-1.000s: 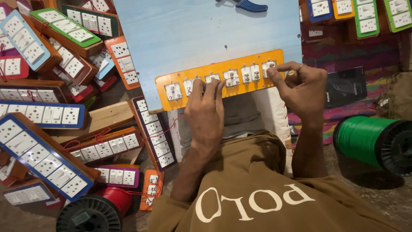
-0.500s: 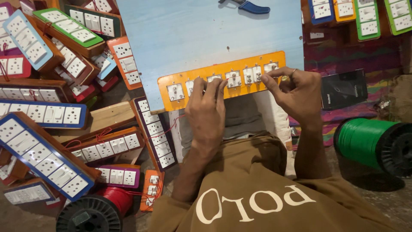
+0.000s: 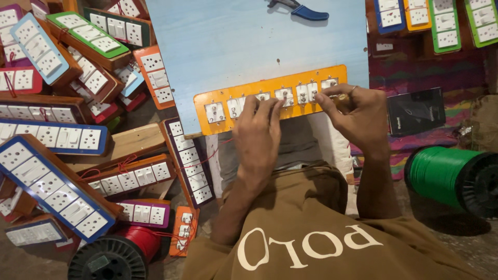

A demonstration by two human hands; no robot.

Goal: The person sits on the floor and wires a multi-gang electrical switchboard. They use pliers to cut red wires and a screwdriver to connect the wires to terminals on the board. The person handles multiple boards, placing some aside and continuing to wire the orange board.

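Nearest the camera, a brown shirt with pale lettering fills the bottom of the view, and both forearms reach up from it. Just beyond, the left hand (image 3: 257,137) lies flat, palm down, on the lower edge of an orange switch panel (image 3: 223,98), its fingers (image 3: 262,106) stretched out together over the middle switches and pressing the panel down rather than closing around it. The right hand (image 3: 360,116) sits at the panel's right end, fingers (image 3: 332,96) curled and pinched together over the last switch; something small may be held there, but I cannot tell what. A ring shows on one finger.

The orange panel lies slanted on the near edge of a pale blue board (image 3: 249,46), its right end higher than its left, with a row of white switches and sockets along it.

To the left, many finished switch boards (image 3: 52,184) with blue, green, orange and purple rims lie heaped on the floor, and a red wire spool (image 3: 142,241) stands near the bottom. To the right sits a green wire spool (image 3: 441,173), with a black box (image 3: 415,111) beyond it. At the far edge of the blue board lies a blue-handled plier (image 3: 306,11).
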